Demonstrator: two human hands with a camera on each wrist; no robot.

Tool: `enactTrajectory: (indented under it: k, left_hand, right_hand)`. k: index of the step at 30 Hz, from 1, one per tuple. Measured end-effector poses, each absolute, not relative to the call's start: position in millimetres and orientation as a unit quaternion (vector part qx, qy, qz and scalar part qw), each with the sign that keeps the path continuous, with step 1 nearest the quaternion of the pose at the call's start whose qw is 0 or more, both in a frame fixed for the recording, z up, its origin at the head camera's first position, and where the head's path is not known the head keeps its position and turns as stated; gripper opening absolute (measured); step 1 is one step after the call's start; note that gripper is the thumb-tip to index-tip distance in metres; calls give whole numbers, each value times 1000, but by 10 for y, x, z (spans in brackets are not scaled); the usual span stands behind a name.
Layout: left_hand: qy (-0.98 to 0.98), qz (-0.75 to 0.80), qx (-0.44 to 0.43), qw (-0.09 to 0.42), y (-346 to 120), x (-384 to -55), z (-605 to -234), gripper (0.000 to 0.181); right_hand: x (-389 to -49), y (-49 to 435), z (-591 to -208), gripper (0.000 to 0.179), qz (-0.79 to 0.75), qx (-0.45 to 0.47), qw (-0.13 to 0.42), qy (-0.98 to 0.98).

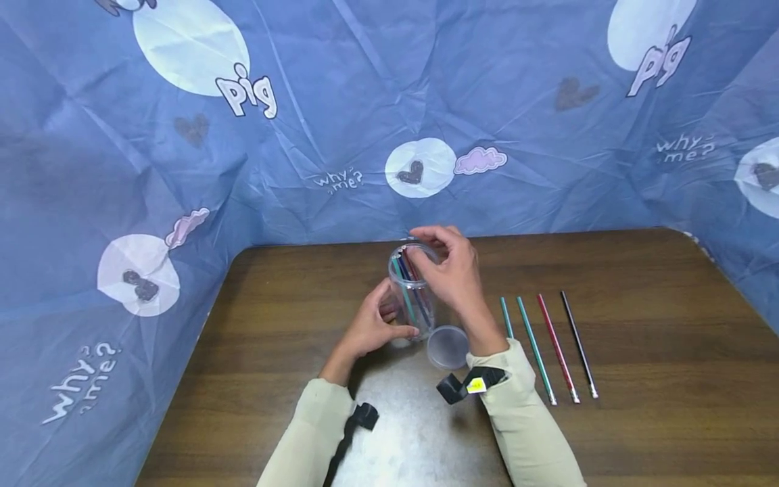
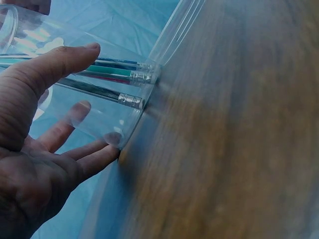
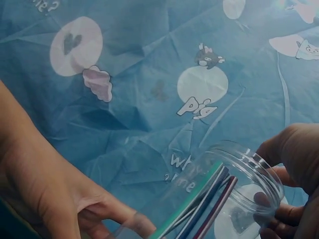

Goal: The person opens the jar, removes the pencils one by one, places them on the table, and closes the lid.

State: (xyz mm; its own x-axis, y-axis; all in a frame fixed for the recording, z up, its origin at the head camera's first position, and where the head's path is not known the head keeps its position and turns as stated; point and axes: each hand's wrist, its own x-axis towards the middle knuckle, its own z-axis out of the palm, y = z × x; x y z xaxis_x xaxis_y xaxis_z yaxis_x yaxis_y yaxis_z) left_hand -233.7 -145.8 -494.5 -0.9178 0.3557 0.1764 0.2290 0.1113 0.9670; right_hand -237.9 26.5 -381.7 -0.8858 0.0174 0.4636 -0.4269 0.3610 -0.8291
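A clear plastic jar (image 1: 403,297) stands on the table with several pencils (image 3: 199,204) inside: green, blue and red ones. In the left wrist view their metal-banded ends lie at the jar's base. My left hand (image 1: 372,323) holds the jar low down, thumb across the near side and fingers round the far side. Up at the open mouth, my right hand (image 1: 449,267) grips the rim, thumb over the opening beside the pencil tops and fingers past the edge. A round clear lid (image 1: 447,347) lies on the table close by the jar's base.
Right of the jar, loose pencils lie side by side: a teal one (image 1: 507,316), a green one (image 1: 535,348), a red one (image 1: 557,346) and a dark one (image 1: 579,343). A blue printed cloth (image 1: 341,122) hangs behind and beside the wooden table (image 1: 657,352).
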Motion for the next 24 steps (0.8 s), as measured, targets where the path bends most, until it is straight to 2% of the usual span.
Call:
enactTrajectory:
  k: [11,20,24]
  left_hand:
    - [735,645,202,54,-1456,-2344,-4973,87]
    - [740,640,200,53,-1450,-2354,-4957,92]
    - [740,640,201,54,-1472,-2357,-4961,91]
  right_hand:
    - [-2388,204,-3800,26,530,62,127,-836]
    - [-2420,228,-3723,24,539,66,73,-836]
    - [-2428,196,-3705,22,545,58,66,-834]
